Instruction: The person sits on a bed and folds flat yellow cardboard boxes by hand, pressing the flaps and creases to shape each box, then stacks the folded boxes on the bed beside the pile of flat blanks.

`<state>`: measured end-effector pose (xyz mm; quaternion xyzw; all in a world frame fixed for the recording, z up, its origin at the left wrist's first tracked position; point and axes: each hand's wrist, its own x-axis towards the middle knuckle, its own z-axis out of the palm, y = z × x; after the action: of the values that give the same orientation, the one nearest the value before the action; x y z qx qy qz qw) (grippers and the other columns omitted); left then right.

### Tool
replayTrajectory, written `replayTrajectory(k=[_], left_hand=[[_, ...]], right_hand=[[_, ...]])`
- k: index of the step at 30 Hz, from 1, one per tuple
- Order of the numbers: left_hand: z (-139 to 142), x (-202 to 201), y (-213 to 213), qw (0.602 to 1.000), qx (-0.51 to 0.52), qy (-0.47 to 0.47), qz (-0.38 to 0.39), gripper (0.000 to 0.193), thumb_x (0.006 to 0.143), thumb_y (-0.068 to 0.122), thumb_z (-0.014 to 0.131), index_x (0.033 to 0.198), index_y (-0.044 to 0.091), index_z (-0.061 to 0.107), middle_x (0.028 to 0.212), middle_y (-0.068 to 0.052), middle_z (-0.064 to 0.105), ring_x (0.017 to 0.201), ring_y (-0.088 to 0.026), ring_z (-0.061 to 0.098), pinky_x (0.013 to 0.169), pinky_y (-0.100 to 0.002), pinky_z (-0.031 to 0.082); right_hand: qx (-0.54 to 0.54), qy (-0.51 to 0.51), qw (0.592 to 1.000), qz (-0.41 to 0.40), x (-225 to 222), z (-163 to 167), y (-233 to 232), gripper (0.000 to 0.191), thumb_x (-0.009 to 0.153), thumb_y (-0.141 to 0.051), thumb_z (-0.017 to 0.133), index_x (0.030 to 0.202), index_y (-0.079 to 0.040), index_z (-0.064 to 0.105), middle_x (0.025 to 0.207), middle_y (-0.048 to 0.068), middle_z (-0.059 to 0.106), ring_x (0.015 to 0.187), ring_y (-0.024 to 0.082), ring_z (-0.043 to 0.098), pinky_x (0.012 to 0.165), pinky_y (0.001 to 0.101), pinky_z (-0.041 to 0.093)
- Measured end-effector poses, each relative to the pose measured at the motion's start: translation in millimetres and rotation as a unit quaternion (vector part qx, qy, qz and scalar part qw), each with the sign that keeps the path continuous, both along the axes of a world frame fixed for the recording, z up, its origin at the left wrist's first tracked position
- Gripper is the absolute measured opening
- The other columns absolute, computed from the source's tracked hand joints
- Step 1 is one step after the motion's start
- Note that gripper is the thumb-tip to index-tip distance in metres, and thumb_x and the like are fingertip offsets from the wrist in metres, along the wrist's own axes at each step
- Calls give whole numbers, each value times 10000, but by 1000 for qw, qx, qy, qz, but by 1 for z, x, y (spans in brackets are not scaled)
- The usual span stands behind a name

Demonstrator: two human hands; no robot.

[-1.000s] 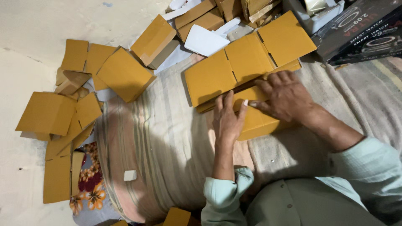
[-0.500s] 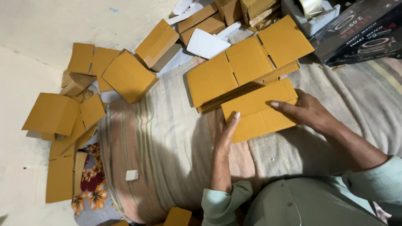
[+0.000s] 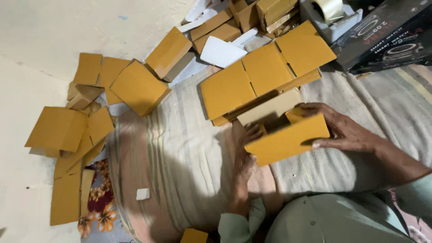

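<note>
Folded pile (image 3: 67, 130): lies far left, well apart.
Left hand (image 3: 246, 150): fingers curled onto the box's left end.
Cardboard box (image 3: 288, 139): half-opened, over striped cloth (image 3: 189, 153).
Right hand (image 3: 346, 130): fingers spread, clamping right end.
Risk: uneven squeeze may buckle a panel.

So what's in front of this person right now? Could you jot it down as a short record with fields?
Left hand: touching the left end of the half-opened cardboard box
Right hand: gripping the box's right end
Box: yellow-brown, partly opened, hollow inside showing
Behind box: flat cardboard stack
Surface: striped cloth
Left side: folded boxes scattered on the floor
Top right: tape roll, black cartons
</note>
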<state>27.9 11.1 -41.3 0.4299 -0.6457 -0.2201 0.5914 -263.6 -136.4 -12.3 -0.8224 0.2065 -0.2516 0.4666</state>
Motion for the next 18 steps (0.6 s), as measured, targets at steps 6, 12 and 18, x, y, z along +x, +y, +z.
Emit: replayTrajectory(k=[6,12,18], left_hand=[[-14,-18,21,978,128,127,100,507,976,292,737,1389,22,621,1520,-181,521,1417,-351,503,1166,-460,424],[0,-20,16,971,98,173,131,995,850,99,766,1617,62,133,1641,-155,238,1529,-276,270,1245,-422,250],[-15,-22,-9,963,127,226,78,796,920,13,715,1589,10,284,1616,-192,384,1530,-296,347,1263,-404,270]], right_hand=[[26,-51,990,-129,11,-11,27,456,917,-289,682,1293,-41,612,1477,123,528,1414,277,469,1149,418,394],[72,-88,983,-141,9,-4,48,478,932,-216,668,1356,-65,507,1520,127,446,1447,267,422,1161,398,376],[87,-146,975,-141,23,3,48,790,947,-139,585,1627,-64,191,1598,178,322,1512,302,308,1220,443,273]])
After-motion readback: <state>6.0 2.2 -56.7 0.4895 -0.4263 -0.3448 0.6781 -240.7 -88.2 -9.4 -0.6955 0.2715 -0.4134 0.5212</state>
